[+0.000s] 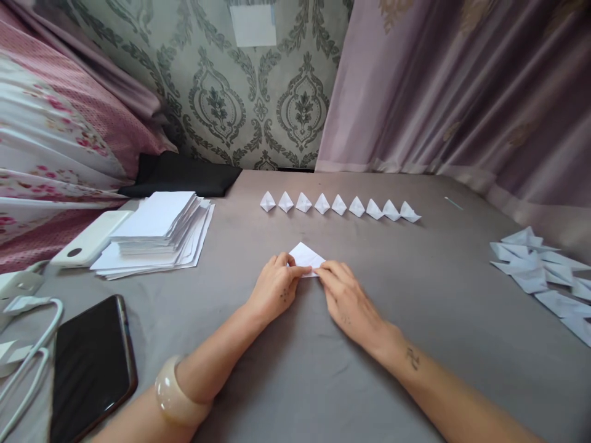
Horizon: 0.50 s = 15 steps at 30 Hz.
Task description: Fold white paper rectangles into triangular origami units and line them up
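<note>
A small white folded paper (303, 254) lies on the grey cloth in front of me, its pointed top facing away. My left hand (278, 284) grips its left side, with the thumb reaching across the lower edge. At its right corner, the fingertips of my right hand (344, 295) are closed on the paper. Both hands rest low on the cloth, and the fingers cover the paper's side corners. Beyond them stands a row of several small folded paper boats (322, 203), evenly spaced.
On the left are a stack of white paper sheets (154, 215), a white power bank (92, 239), a phone (92, 369) and white cables (44, 351). A black cloth (184, 174) lies behind the stack. Several folded paper pieces (530, 261) are heaped at the right edge.
</note>
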Available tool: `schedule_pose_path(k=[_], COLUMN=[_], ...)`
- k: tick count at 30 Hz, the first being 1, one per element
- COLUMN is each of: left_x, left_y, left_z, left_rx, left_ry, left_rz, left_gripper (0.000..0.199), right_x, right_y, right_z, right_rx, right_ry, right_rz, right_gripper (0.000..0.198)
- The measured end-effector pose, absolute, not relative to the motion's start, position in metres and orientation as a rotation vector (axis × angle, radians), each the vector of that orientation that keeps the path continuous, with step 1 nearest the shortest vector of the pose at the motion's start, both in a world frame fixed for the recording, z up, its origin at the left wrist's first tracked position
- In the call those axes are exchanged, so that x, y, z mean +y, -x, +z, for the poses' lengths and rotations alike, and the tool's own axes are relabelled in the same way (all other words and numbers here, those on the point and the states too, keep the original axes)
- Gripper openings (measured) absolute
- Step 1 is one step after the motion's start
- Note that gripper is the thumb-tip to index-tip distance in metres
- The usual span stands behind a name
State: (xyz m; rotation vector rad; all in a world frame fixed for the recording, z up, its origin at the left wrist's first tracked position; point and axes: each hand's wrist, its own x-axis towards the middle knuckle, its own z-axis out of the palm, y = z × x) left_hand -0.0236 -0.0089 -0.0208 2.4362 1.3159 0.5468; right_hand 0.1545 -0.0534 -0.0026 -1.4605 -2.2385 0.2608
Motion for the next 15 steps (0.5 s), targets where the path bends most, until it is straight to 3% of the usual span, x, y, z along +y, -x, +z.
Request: schedule_pose_path(k=[15], left_x=[-0.002], left_y=[0.029], left_z=[-0.022], left_rx=[1.436], left_ry=[-2.12], left_rz=[0.774], left_gripper=[0.033], right_x=[-0.069], right_y=[-0.133], right_z=[0.008], right_rx=[-2.434], right_ry=[1.614], right_rz=[0.043], right_gripper=[0.037])
